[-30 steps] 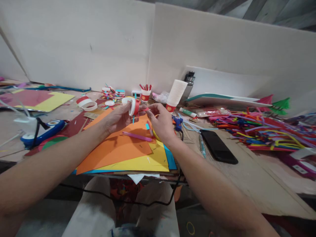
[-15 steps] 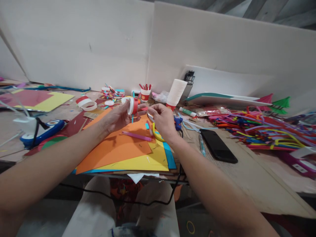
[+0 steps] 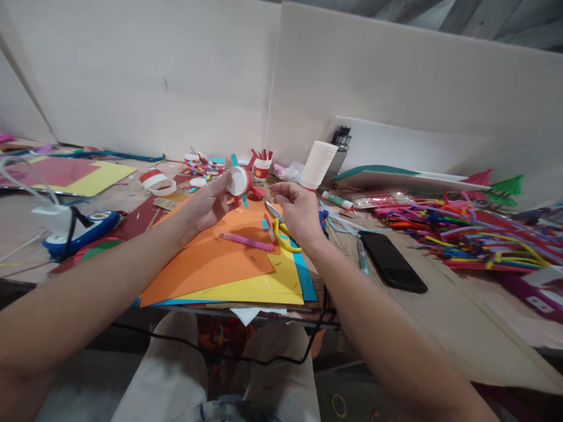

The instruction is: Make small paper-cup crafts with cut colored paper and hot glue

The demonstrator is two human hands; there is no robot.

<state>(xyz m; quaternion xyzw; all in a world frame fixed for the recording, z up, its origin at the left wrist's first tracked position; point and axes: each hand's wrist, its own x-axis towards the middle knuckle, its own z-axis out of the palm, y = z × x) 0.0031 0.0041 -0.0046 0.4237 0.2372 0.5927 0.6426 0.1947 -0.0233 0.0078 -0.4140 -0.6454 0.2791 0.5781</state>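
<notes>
My left hand (image 3: 211, 205) is closed on a short cut-down paper cup (image 3: 240, 180), with its white round face turned toward me and a red band around the side. Teal strips stick out from it above and below, and a rounded red piece (image 3: 257, 192) sticks out at its right. Just right of that piece is my right hand (image 3: 297, 208), its fingers loosely curled and apart, with nothing visible in them. Beneath my right hand lie yellow-handled scissors (image 3: 285, 234) on orange paper (image 3: 206, 258). A pink pen-like stick (image 3: 246, 241) rests on the orange sheet.
Stacked paper cups (image 3: 319, 164) and a red cup of strips (image 3: 263, 167) stand at the back. Right of me are a black phone (image 3: 393, 262), a glue stick (image 3: 337, 200) and a pile of pipe cleaners (image 3: 461, 234). A blue device (image 3: 81, 233) lies left.
My left hand has turned the cut cup so its white face shows more. My right hand has drawn slightly right, away from the cup, and its fingers have loosened.
</notes>
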